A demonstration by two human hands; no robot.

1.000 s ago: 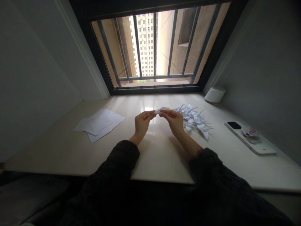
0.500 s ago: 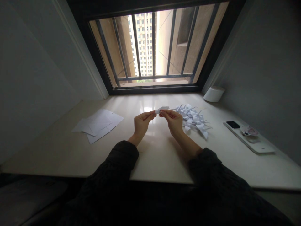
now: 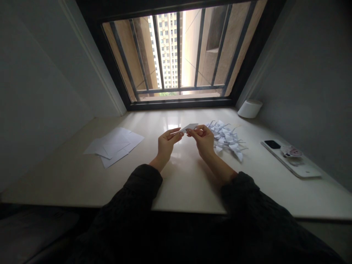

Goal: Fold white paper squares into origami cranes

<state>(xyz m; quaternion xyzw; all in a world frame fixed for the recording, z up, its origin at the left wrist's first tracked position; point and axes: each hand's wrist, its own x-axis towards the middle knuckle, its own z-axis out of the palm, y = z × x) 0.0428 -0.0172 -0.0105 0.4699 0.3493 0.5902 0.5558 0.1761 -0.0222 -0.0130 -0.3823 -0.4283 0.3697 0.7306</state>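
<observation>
Mid-frame, the folded paper [image 3: 192, 126] lies between left hand [image 3: 165, 146] and right hand [image 3: 205, 142], long axis rising rightward; both grips pinch it, equally near, though the left's contact looks unclear.

A pale ledge [image 3: 189, 183] bears white sheets [image 3: 117, 143], folded papers [image 3: 226, 136], a phone [image 3: 296, 167], a white cylinder [image 3: 250, 109].

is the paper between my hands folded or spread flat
Folded; the white paper shows slanted edges and a narrow, pointed shape.
</observation>
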